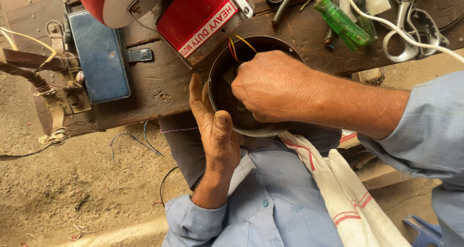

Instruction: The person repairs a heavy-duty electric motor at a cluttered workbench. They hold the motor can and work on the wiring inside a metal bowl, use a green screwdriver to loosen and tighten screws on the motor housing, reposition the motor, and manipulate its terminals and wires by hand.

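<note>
Looking down from the head camera, I find my left hand (215, 131) against the outer wall of a dark round housing (220, 90), palm on the rim, fingers straight and spread up its left side, thumb lying along its lower edge; the grip is wide and flat, bracing rather than closed around anything. My right hand (270, 85) reaches in from the right and sits curled inside the housing's mouth. Its fingertips are hidden below the knuckles, so I cannot tell whether that grip is holding anything.

The housing rests at the front edge of a worn wooden tabletop (159, 85), partly over my lap. Yellow and red wires (237, 45) run from it up to a red motor body (195, 10) just behind, touching its rim.

Left of the motor lies a blue case (100, 56). At the far right of the tabletop are a green-handled screwdriver (343, 22), metal pliers (411, 25) and a white cable (386, 25). A white cloth with red stripes (343, 189) hangs across my lap.
</note>
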